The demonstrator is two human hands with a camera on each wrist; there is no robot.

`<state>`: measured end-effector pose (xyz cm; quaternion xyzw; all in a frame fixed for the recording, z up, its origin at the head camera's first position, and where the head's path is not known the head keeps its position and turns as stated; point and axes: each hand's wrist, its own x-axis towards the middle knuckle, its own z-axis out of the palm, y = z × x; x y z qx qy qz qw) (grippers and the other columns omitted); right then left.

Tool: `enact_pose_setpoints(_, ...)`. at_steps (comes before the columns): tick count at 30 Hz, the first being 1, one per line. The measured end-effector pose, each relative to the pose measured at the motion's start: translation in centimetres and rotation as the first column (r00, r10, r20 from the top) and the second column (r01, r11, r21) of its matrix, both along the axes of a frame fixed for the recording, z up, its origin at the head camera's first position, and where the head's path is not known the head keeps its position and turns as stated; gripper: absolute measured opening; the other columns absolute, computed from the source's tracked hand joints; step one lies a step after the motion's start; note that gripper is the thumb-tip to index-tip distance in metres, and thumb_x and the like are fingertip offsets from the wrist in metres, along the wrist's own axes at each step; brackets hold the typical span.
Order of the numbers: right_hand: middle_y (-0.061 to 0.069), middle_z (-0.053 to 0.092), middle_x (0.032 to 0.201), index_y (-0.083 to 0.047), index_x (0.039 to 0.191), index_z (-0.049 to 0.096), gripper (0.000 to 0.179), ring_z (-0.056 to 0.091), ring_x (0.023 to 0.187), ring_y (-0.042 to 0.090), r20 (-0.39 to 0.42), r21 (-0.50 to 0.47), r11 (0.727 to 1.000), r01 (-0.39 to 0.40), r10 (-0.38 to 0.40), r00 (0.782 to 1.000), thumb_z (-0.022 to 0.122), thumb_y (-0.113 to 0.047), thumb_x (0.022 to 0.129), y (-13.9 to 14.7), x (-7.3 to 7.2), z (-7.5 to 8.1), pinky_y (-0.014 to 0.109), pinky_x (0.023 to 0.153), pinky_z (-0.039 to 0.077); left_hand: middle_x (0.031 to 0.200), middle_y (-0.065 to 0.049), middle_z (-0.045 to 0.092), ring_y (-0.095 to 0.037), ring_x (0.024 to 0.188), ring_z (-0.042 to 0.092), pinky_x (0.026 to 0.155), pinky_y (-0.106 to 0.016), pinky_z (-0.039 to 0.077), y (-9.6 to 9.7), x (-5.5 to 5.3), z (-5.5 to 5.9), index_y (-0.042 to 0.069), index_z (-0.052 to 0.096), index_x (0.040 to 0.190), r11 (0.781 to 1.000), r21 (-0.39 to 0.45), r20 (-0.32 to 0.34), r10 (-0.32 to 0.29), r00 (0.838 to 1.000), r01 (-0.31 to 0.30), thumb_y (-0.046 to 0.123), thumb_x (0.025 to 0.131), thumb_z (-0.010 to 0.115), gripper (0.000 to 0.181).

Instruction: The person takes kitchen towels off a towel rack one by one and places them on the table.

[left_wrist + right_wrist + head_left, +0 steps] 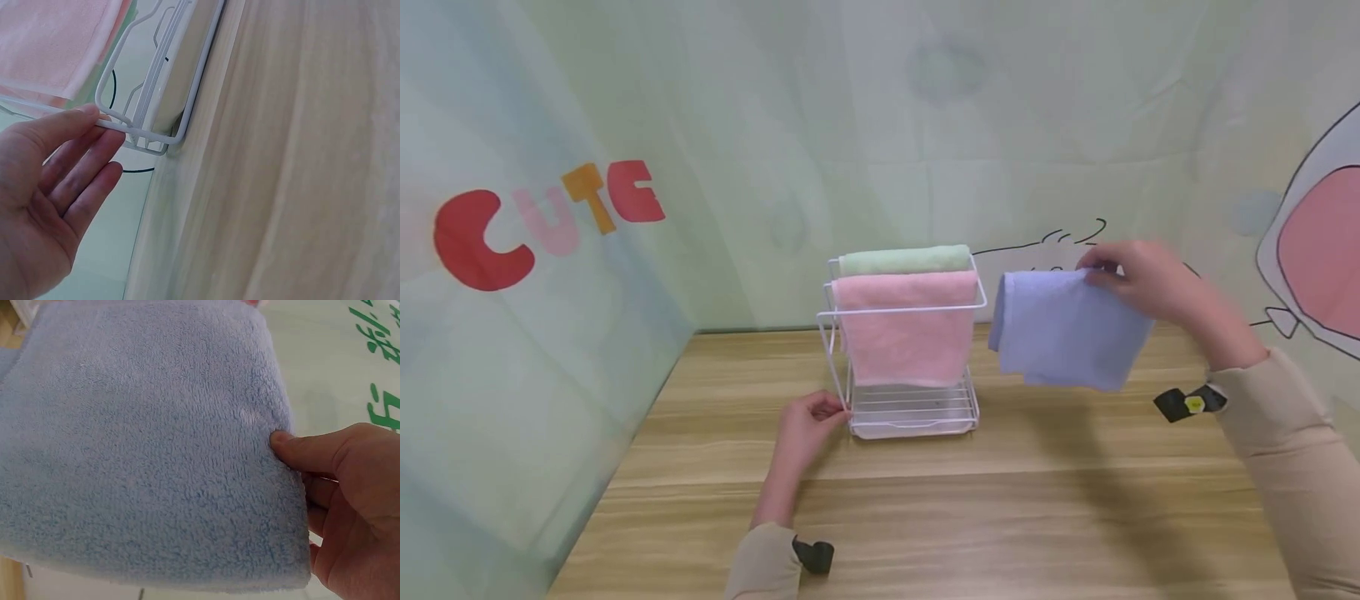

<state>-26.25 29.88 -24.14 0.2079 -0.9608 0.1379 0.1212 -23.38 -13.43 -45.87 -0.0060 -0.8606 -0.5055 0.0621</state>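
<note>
A white wire towel rack (pixel 904 310) stands on the table, with a green towel (pixel 902 260) over its back bar and a pink towel (pixel 910 333) over the bar in front of it. The frontmost bar is bare. My left hand (pixel 808 425) pinches the rack's lower left wire between thumb and fingers, as the left wrist view shows close up at the wire (pixel 112 125). To the right of the rack, my right hand (pixel 1142 279) holds a folded light blue towel (pixel 1067 333) by its top edge. That towel hangs above the table, its fold upward.
The rack's base holds a white tray (pixel 910 428) under a wire grid. Behind the wooden table (pixel 925 525) hangs a printed cloth backdrop (pixel 820 167), close to the rack's back. Another backdrop side rises along the table's left edge.
</note>
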Motion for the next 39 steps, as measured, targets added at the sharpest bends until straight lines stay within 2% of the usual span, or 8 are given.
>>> enact_pose_setpoints(8, -0.004, 0.075, 0.091, -0.017, 0.096, 0.074, 0.012, 0.059, 0.079, 0.005, 0.036, 0.011, 0.993, -0.118, 0.117, 0.992, 0.07, -0.007, 0.089, 0.2, 0.9, -2.4, 0.025, 0.07, 0.05, 0.087, -0.007, 0.076, -0.01, 0.076, 0.069, 0.072, -0.02, 0.058, 0.1, 0.2, 0.1, 0.008, 0.072, 0.086, 1.0, 0.0, 0.007, 0.008, 1.0, -0.008, 0.008, 0.08, 0.079, 0.009)
enact_pose_setpoints(11, -0.007, 0.073, 0.09, -0.019, 0.097, 0.074, 0.012, 0.057, 0.077, 0.003, 0.088, 0.011, 0.989, -0.145, 0.143, 0.986, 0.071, -0.011, 0.09, 0.3, 1.2, -2.8, 0.022, 0.067, 0.048, 0.087, -0.008, 0.076, -0.011, 0.076, 0.069, 0.072, -0.02, 0.058, 0.0, 0.3, 0.1, 0.007, 0.072, 0.086, 1.0, 0.013, 0.003, 0.001, 1.0, -0.001, 0.007, 0.08, 0.079, 0.009)
enact_pose_setpoints(15, -0.006, 0.072, 0.093, -0.017, 0.1, 0.073, 0.01, 0.056, 0.079, 0.007, 0.213, -0.018, 0.989, -0.15, 0.15, 0.965, 0.069, -0.013, 0.092, -0.1, 1.1, -3.5, 0.022, 0.068, 0.048, 0.087, -0.009, 0.076, -0.012, 0.077, 0.069, 0.073, -0.023, 0.059, -0.1, 0.3, 0.1, 0.005, 0.072, 0.086, 1.0, 0.017, -0.002, -0.003, 1.0, 0.003, 0.006, 0.08, 0.079, 0.009)
enact_pose_setpoints(19, -0.002, 0.073, 0.095, -0.012, 0.101, 0.073, 0.011, 0.059, 0.082, 0.01, 0.269, -0.035, 0.985, -0.171, 0.174, 0.947, 0.068, -0.009, 0.091, -0.4, -0.3, -5.4, 0.024, 0.071, 0.05, 0.087, -0.009, 0.076, -0.01, 0.076, 0.069, 0.073, -0.021, 0.059, -0.3, 0.4, 0.1, 0.006, 0.072, 0.086, 1.0, 0.012, 0.006, 0.004, 1.0, -0.005, 0.007, 0.08, 0.079, 0.009)
enact_pose_setpoints(24, 0.004, 0.075, 0.101, -0.009, 0.103, 0.073, 0.016, 0.064, 0.093, 0.018, 0.293, -0.054, 0.983, -0.177, 0.185, 0.938, 0.064, -0.003, 0.091, -0.3, -2.8, -7.9, 0.038, 0.083, 0.054, 0.087, -0.01, 0.076, -0.011, 0.076, 0.07, 0.072, -0.019, 0.058, -0.3, 0.4, 0.1, 0.005, 0.073, 0.087, 1.0, 0.004, -0.006, 0.007, 1.0, -0.007, 0.007, 0.079, 0.08, 0.01)
enact_pose_setpoints(29, 0.009, 0.074, 0.107, -0.007, 0.107, 0.072, 0.02, 0.065, 0.102, 0.027, 0.287, -0.094, 0.984, -0.153, 0.174, 0.942, 0.061, 0.0, 0.092, -0.2, -4.8, -9.5, 0.049, 0.09, 0.052, 0.086, -0.01, 0.076, -0.012, 0.075, 0.07, 0.073, -0.024, 0.06, -0.1, 0.5, 0.0, 0.005, 0.072, 0.086, 1.0, -0.005, -0.017, 0.011, 1.0, -0.011, 0.006, 0.079, 0.08, 0.01)
enact_pose_setpoints(39, 0.013, 0.074, 0.108, -0.006, 0.109, 0.071, 0.021, 0.064, 0.106, 0.033, 0.271, -0.141, 0.983, -0.116, 0.151, 0.951, 0.06, 0.0, 0.092, -0.1, -8.0, -12.2, 0.053, 0.094, 0.051, 0.087, -0.012, 0.076, -0.011, 0.076, 0.069, 0.072, -0.02, 0.058, 0.0, 0.5, 0.1, 0.003, 0.072, 0.087, 1.0, 0.012, -0.02, 0.0, 1.0, 0.0, 0.004, 0.08, 0.078, 0.009)
